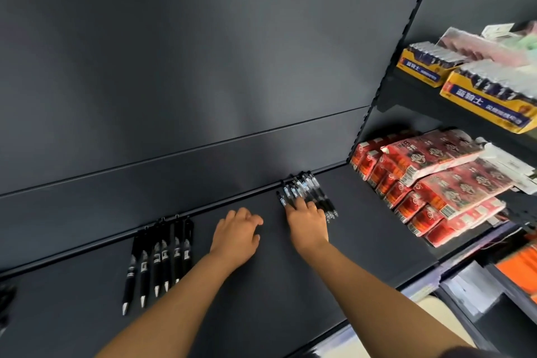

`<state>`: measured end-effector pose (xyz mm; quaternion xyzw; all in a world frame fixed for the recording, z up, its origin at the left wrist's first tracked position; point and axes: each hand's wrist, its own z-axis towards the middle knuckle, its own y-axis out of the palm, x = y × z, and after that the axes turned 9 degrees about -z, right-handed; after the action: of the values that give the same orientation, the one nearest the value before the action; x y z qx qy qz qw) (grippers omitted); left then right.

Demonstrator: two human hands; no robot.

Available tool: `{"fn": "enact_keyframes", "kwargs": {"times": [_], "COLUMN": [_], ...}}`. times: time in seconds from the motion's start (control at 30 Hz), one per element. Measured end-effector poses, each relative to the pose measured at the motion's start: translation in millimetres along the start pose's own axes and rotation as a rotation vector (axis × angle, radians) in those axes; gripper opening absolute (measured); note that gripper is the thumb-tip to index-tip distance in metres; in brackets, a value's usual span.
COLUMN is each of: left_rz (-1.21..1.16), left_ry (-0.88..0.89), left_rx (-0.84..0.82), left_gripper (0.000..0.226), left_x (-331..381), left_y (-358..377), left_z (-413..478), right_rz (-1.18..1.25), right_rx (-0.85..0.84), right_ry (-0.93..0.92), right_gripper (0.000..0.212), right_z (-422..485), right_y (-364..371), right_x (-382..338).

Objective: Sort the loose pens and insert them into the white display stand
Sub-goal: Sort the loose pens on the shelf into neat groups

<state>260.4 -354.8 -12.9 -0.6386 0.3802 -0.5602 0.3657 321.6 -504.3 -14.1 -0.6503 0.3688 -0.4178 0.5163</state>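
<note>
- The right hand [308, 219] lies palm down on the dark shelf [276, 299]. Its fingers are stretched forward and spread narrowly, and they rest on the near end of a bunch of pens [309, 190]. It touches the bunch from above rather than gripping it.
- The left hand [236, 234] is just beside the right one, on its left. It rests on the bare shelf with its fingers loosely curled under, and it holds nothing.
- The bunch of pens is a tight, slanted pile of black pens with pale labels. It sits directly ahead of the right hand, and its far end reaches the back edge of the shelf. Blur makes the number of pens hard to tell.
- A row of pens [159, 259] lies well to the left of the left hand, apart from both hands. These black pens lie side by side, silver tips toward the person and clip ends near the back rail.
- The grey back panel [203, 67] rises behind the shelf.
- To the right of the bunch, in the next bay, stacked red packets [430, 183] fill the shelf.
- Above them, yellow and blue boxes [488, 96] stand on a higher shelf.
</note>
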Motion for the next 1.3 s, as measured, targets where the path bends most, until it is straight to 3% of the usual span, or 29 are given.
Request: {"fn": "enact_keyframes", "kwargs": {"times": [0.27,0.6,1.07,1.3], "left_rz": [0.000,0.035,0.162,0.188], "left_ry": [-0.057,-0.159,-0.283,-0.298], "left_rx": [0.006,0.081,0.353,0.395], "left_gripper": [0.037,0.037,0.019,0.018], "left_x": [21,22,-42,-101], "left_y": [11,6,-56,-94], "left_z": [8,-11,-99,-170], "right_rz": [-0.026,0.088,0.061,0.114], "right_rx": [0.050,0.178,0.368,0.348], "right_ry": [-0.140,-0.271,-0.539,-0.628], "right_gripper": [0.053,0.034,0.039,0.037], "right_z": [12,11,-15,-52], "right_y": [6,1,-53,-78], "right_x": [25,15,-85,-171]}}
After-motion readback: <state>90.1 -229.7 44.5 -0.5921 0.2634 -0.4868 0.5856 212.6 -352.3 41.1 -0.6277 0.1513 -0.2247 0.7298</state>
